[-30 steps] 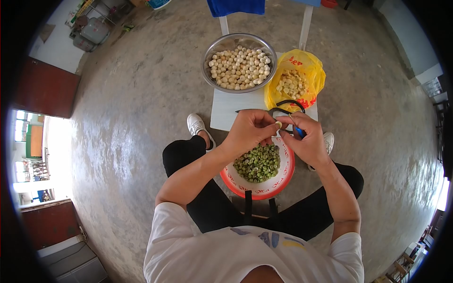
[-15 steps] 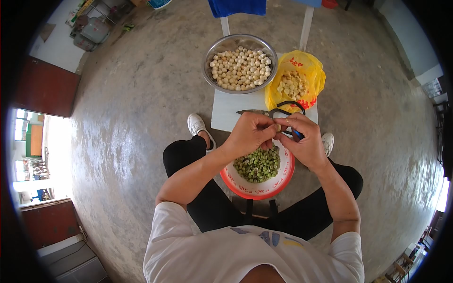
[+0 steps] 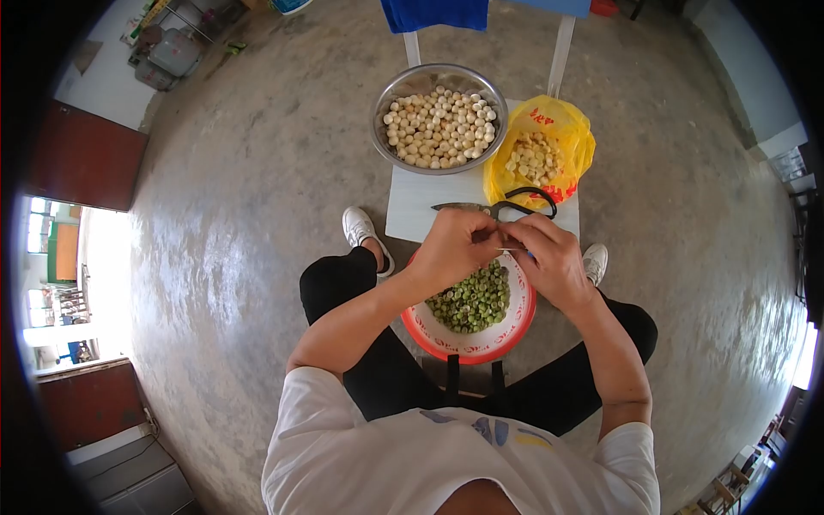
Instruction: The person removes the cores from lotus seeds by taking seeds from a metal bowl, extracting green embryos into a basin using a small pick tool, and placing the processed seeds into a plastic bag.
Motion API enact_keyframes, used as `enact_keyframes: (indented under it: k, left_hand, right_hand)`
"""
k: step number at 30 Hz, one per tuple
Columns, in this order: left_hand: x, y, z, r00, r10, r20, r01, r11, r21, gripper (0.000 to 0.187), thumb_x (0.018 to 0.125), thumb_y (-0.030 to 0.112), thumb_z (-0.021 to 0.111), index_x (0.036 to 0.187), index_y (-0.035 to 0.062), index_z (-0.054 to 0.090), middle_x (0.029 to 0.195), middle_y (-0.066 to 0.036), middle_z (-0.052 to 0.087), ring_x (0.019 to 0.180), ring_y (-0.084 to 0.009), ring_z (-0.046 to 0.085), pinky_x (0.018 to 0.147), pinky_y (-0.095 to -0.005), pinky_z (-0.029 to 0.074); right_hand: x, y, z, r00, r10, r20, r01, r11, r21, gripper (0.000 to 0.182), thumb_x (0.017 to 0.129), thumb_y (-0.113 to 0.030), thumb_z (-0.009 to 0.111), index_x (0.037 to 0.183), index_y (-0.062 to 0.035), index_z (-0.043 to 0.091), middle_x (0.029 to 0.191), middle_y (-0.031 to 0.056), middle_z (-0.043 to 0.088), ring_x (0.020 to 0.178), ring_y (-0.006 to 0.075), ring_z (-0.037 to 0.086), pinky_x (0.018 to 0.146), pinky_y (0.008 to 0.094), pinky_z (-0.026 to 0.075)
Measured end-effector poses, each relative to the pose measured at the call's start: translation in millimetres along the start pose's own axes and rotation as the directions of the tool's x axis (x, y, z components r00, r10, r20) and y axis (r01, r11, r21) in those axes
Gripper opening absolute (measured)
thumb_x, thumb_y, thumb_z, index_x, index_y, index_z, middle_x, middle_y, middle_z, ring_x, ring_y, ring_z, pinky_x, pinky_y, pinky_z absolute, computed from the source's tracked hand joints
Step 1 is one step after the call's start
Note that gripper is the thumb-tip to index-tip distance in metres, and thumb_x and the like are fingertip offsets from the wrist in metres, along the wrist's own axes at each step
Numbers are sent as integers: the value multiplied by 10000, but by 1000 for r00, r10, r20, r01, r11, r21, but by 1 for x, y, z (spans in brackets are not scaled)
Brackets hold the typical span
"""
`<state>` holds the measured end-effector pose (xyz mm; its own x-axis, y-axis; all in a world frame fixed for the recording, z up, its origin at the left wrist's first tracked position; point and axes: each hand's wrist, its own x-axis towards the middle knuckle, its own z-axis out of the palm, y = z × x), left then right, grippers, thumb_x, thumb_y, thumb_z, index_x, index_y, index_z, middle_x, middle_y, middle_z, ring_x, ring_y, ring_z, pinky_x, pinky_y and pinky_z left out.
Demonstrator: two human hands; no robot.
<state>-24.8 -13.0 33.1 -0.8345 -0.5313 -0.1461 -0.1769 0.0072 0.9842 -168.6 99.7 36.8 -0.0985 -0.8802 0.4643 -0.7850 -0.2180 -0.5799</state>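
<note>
My left hand (image 3: pixel 459 249) and my right hand (image 3: pixel 549 264) meet above a red-rimmed white basin (image 3: pixel 515 330), fingertips pinched together. Whatever small piece my left fingers hold is hidden. A thin, pale, pointed tip (image 3: pixel 512 250) shows between the hands, and a bit of blue (image 3: pixel 530 255) peeks from under my right fingers; it looks like a small blue tool. Green round seeds (image 3: pixel 472 300) lie in the basin below. Just beyond my fingers, black-handled scissors (image 3: pixel 493 209) rest on a white chair seat (image 3: pixel 421 202).
On the seat stand a steel bowl (image 3: pixel 378 137) of pale round seeds (image 3: pixel 442 129) and a yellow plastic bag (image 3: pixel 577 142) with pale pieces (image 3: pixel 534 159). A blue cloth (image 3: pixel 438 13) hangs over the chair back. My knees flank the basin.
My hands have turned slightly and drawn closer at the fingertips. The small yellowish piece seen between them is now hidden, and a thin pale tip shows.
</note>
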Motion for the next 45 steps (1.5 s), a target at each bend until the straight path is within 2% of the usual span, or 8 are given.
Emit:
enact_keyframes:
  k: [8,11,14,18,23,30,34,45]
  left_hand:
    - [3,7,-12,989,-135,55,145,959,-245,156,890,83,556,882,-49,638,721,-42,630,545,-75,584,469,-193,466]
    - [-2,2,-7,974,-127,186,128,992,6,144,884,87,572,872,-38,643,731,-28,631,582,-70,589,506,-199,468]
    - [-3,-22,1,958,108,265,-220,870,441,73,782,95,644,812,30,654,749,-76,617,690,-205,603,634,-318,478]
    - [-12,-66,16,949,-3,315,-219,714,665,128,743,155,666,818,55,641,831,-94,592,831,-279,590,719,-391,468]
    - [-15,-37,7,807,-279,521,-282,594,754,186,739,210,691,846,67,643,854,-86,602,872,-288,594,740,-408,463]
    - [14,-6,-62,990,24,137,-93,843,530,141,778,190,690,828,58,682,765,-88,664,659,-169,605,634,-307,482]
    - [55,16,-101,970,159,-184,-27,823,567,114,759,113,686,856,53,677,753,-90,658,663,-181,609,633,-303,484]
    - [129,-40,-84,973,192,-125,26,450,893,179,694,41,705,863,68,653,949,-113,580,927,-288,583,793,-379,473]
  right_hand:
    - [13,-5,-19,939,334,-83,-319,936,150,244,733,31,670,966,-29,630,858,104,630,748,231,633,640,280,491]
    - [22,20,-27,917,275,-288,-295,955,-26,277,736,18,667,1007,-33,637,892,115,640,786,253,631,690,293,494]
    - [33,55,-21,931,238,-277,-281,951,-130,288,742,14,654,1027,-26,637,927,129,646,811,277,634,727,322,496]
    - [33,64,-18,884,333,-327,-360,933,-24,232,741,4,646,973,1,646,942,158,640,839,293,634,741,337,497]
    - [-1,27,-20,939,342,39,-341,940,-23,130,712,-24,672,836,-1,639,924,133,625,823,284,625,722,341,497]
    - [-48,9,11,836,234,496,-245,969,-44,182,741,-201,659,792,-26,664,904,109,616,845,287,618,730,379,504]
    - [-33,-9,3,598,375,708,-271,926,-261,322,741,-357,687,814,-43,680,923,109,638,832,281,624,741,392,504]
    - [-32,4,11,805,252,537,-134,959,-249,282,805,-338,640,836,-59,612,810,101,599,733,274,636,641,375,524]
